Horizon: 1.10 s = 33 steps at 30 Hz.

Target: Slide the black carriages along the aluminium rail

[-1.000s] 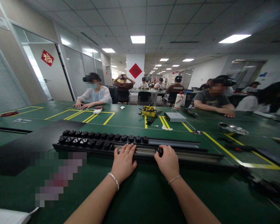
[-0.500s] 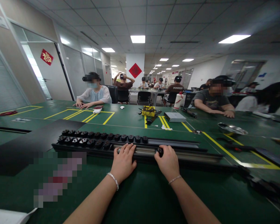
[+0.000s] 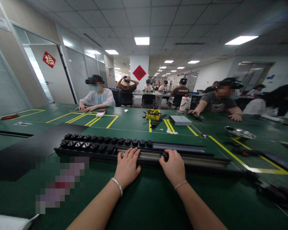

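Over the near rail (image 3: 204, 161), right of its black sockets (image 3: 94, 147), the right hand (image 3: 173, 166) pinches a dark piece (image 3: 165, 156); the left hand (image 3: 128, 166), grip released, spreads across the rail, apparently steadying it.

Small black module (image 3: 165, 156) at near rail (image 3: 204, 160), in right hand (image 3: 174, 166); similar modules (image 3: 94, 147) lined along rail's left part.

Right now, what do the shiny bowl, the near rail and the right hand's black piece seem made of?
Bowl: polished metal, by bright reflections. Near rail: probably metal, satin, by grey sheen; dull black edges, plastic or metal. Black piece: perhaps glossy plastic, from small highlights.
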Each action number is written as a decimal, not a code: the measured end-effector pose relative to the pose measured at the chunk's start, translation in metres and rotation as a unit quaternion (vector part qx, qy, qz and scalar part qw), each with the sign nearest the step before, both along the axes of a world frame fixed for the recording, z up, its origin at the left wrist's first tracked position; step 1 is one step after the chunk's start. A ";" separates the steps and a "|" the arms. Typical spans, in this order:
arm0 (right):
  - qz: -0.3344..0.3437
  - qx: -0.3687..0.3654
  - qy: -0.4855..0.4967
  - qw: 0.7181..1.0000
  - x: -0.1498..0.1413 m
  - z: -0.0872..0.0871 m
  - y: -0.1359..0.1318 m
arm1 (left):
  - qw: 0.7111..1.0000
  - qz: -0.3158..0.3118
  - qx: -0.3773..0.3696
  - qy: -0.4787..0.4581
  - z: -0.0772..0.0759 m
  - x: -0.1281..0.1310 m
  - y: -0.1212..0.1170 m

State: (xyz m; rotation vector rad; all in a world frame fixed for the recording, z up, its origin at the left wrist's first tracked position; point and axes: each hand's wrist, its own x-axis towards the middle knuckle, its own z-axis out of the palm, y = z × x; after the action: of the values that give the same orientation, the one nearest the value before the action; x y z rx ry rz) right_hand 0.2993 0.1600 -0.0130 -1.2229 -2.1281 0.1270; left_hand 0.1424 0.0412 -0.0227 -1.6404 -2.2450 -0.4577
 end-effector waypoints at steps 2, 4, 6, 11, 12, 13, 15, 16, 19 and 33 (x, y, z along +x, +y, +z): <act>0.000 -0.006 -0.002 1.000 0.000 0.001 0.000 | 1.000 0.000 0.000 0.001 0.000 0.000 0.000; 0.000 -0.009 -0.001 1.000 0.001 0.001 -0.001 | 1.000 0.000 0.000 0.002 0.000 0.000 0.000; 0.000 -0.007 0.000 1.000 0.001 0.001 0.000 | 1.000 0.001 -0.001 0.003 -0.001 -0.001 0.000; 0.000 -0.001 -0.001 1.000 0.001 0.000 0.001 | 1.000 0.002 -0.003 0.005 -0.001 -0.001 0.001; -0.001 -0.001 -0.002 1.000 0.001 0.000 0.001 | 1.000 0.003 -0.004 0.004 -0.001 -0.001 0.001; -0.001 0.000 -0.003 1.000 0.001 -0.001 0.001 | 1.000 0.003 -0.004 0.004 -0.001 -0.001 0.001; -0.002 0.004 -0.004 1.000 0.001 -0.001 0.002 | 1.000 0.002 -0.004 0.004 -0.001 -0.001 0.001; -0.003 0.007 -0.005 1.000 0.001 -0.001 0.002 | 1.000 0.002 -0.004 0.003 -0.001 -0.001 0.001; -0.001 0.012 -0.009 1.000 0.002 -0.001 0.002 | 1.000 -0.001 0.002 -0.003 -0.001 -0.001 0.001; 0.000 0.020 -0.012 1.000 0.002 -0.003 0.001 | 1.000 -0.001 0.002 -0.012 -0.001 -0.001 0.001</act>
State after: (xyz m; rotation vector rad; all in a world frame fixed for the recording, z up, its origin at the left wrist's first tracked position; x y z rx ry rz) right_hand 0.3009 0.1608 -0.0156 -1.2075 -2.1417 0.0698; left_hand 0.1417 0.0418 -0.0234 -1.6444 -2.2574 -0.4845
